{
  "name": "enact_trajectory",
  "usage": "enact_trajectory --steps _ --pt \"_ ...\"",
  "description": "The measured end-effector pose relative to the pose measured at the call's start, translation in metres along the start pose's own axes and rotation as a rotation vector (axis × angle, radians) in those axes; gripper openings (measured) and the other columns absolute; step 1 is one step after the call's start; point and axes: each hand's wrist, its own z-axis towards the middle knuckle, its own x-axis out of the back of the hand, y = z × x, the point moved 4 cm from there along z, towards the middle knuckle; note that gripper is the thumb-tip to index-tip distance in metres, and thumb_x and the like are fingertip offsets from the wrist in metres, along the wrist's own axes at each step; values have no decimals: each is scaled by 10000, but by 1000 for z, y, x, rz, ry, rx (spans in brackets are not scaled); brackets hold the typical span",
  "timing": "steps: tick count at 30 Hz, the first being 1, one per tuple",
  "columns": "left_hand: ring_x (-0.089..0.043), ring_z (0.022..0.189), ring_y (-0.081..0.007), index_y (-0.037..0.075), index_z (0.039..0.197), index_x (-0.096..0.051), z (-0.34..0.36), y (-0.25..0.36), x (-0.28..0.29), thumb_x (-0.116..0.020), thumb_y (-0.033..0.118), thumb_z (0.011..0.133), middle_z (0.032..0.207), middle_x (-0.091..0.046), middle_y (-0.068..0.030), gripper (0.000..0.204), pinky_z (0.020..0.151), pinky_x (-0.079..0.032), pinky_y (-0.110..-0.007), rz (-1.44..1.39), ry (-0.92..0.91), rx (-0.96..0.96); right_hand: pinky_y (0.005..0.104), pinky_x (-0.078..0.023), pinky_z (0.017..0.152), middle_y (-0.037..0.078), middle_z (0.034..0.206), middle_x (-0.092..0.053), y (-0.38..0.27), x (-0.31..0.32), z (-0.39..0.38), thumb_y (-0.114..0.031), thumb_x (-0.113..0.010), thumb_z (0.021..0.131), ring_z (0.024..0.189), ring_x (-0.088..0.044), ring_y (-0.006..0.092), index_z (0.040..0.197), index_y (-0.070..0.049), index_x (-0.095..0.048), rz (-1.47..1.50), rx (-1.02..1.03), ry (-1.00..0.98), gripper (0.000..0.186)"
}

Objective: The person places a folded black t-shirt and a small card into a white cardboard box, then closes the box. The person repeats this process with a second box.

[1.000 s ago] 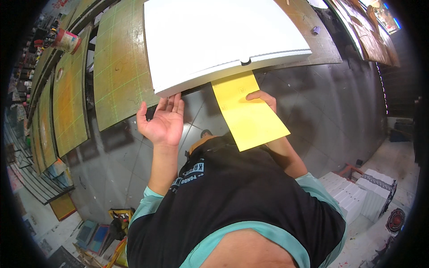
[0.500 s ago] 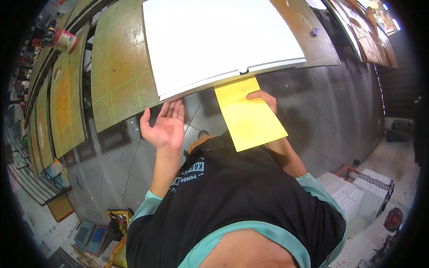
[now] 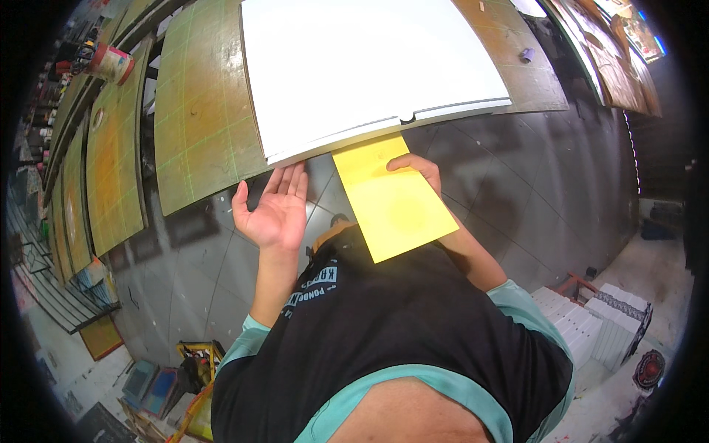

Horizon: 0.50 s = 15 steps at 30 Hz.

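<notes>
Yellow sheet [image 3: 395, 203] and flat white box [image 3: 377, 66], viewed from above. The sheet lies aslant, its far end at the lower side of the box's front edge, its near end above the person's black shirt [image 3: 399, 317]; whether sheet and box touch cannot be told. Right hand [image 3: 427, 171]: closed on the sheet at its right margin, the thumb laid on the upper face, the fingers hidden beneath. Left hand [image 3: 277, 218]: open and unloaded, palm upward, the thumb spread apart, the fingertips reaching below the box's front left corner; contact there is unclear. The box, with a small dark notch in its front edge, lies over a greenish-brown board [image 3: 207, 111] ruled with green lines. Upper right: a small purple scrap [image 3: 526, 55], to the right of the box. Upper left: a red and white container [image 3: 111, 64], near further boards [image 3: 114, 162] set in a row. Below the boards: grey tiled floor [image 3: 185, 273]. Lower right: white flat pieces [image 3: 569, 317], packed side by side
</notes>
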Motion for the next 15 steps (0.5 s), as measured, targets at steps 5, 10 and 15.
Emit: enact_trajectory --steps 5,10,15 --pt "-120 1357 -370 -113 1375 -11 1 1 5 -602 358 746 1445 -81 -265 984 1097 -178 -445 -10 -4 12 258 -487 678 73 878 -650 -27 -9 1 -158 -651 799 774 -617 136 1003 -15 -600 -530 259 140 254" --pt "-180 1347 -366 -112 1378 -40 -1 0 9 -524 356 792 1445 -108 -262 892 1089 -198 -441 136 0 -21 235 -451 548 50 745 -645 -32 -11 6 -176 -617 853 628 -593 95 984 -11 -597 -259 -10 129 211" --pt "-412 1215 -333 -82 1262 -349 1 -22 26 -501 321 814 1293 -425 -215 622 1005 -307 -417 414 189 -33 207 -409 450 49 641 -621 -62 -20 23 -229 -648 839 557 -584 84 799 6 -587 -275 -43 415 247"
